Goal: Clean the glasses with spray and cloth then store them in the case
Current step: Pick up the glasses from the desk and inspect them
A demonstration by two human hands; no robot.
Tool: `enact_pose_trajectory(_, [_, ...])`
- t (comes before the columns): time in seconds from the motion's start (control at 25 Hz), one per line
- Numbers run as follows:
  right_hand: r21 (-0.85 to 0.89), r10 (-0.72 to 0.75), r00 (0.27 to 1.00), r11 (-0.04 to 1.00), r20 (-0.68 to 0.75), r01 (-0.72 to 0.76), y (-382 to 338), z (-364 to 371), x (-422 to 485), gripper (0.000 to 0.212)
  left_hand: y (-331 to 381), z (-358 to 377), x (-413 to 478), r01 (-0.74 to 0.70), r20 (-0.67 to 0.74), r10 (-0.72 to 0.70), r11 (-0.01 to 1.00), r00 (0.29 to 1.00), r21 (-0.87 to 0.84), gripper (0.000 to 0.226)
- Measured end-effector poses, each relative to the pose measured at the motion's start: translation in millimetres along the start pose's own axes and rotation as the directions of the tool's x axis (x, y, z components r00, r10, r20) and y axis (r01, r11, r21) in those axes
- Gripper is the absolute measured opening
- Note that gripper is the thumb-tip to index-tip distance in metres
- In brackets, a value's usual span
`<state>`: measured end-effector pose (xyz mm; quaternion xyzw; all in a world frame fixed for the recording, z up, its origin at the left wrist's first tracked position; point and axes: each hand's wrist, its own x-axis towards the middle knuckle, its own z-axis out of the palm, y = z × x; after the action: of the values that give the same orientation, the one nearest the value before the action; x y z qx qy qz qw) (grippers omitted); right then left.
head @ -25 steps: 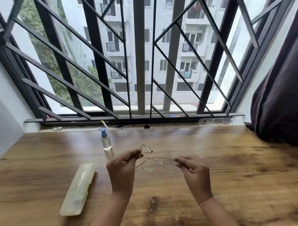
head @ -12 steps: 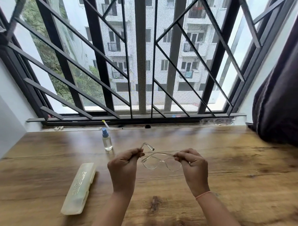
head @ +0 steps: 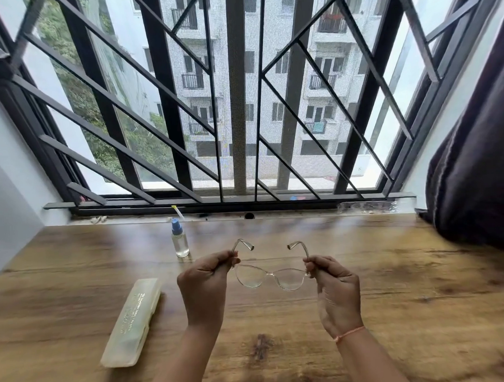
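Clear-framed glasses [head: 270, 278] hang above the wooden table [head: 408, 299] with both temple arms unfolded, their tips pointing away from me. My left hand [head: 204, 288] pinches the left temple and my right hand [head: 336, 288] pinches the right temple. A small clear spray bottle [head: 180, 240] with a blue cap stands upright just beyond my left hand. The pale translucent glasses case [head: 132, 317] lies shut on the table to the left of my left forearm. No cloth shows anywhere in view.
A barred window [head: 241, 104] with a dark sill runs along the table's far edge. A dark curtain [head: 480, 166] hangs at the right and rests on the table's far right corner. A white wall stands at the left.
The right temple arm has swung open, so both arms now stand unfolded. My hands have moved apart and the glasses sit spread between them.
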<state>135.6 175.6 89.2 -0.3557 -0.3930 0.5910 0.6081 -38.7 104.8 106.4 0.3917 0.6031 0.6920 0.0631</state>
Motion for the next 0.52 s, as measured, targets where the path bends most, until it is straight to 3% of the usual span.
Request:
enact_pose_trajectory(0.08, [0.100, 0.040, 0.999, 0.994, -0.005, -0.039, -2.8, 0.6, -0.6, 0.016, -0.9, -0.6, -0.6, 0.014, -0.005, -0.014, 1.000, 1.000, -0.006, 0.038])
enact_pose_trajectory(0.2, [0.180, 0.101, 0.995, 0.979, -0.019, -0.096, -0.7, -1.8, 1.5, 0.056, -2.3, -0.5, -0.5, 0.029, -0.010, -0.030, 1.000, 1.000, -0.008, 0.040])
enact_pose_trajectory(0.4, [0.264, 0.155, 0.987, 0.954, -0.041, -0.139, -0.9, -1.0, 2.3, 0.062, -3.2, 0.5, -0.3, 0.037, -0.008, -0.037, 0.999, 0.999, -0.014, 0.039])
enact_pose_trajectory(0.52, [0.285, 0.180, 0.982, 0.945, -0.051, -0.159, -1.3, -1.3, 3.0, 0.053, -5.6, 2.2, -0.4, 0.010, -0.004, -0.010, 1.000, 1.000, 0.025, 0.037])
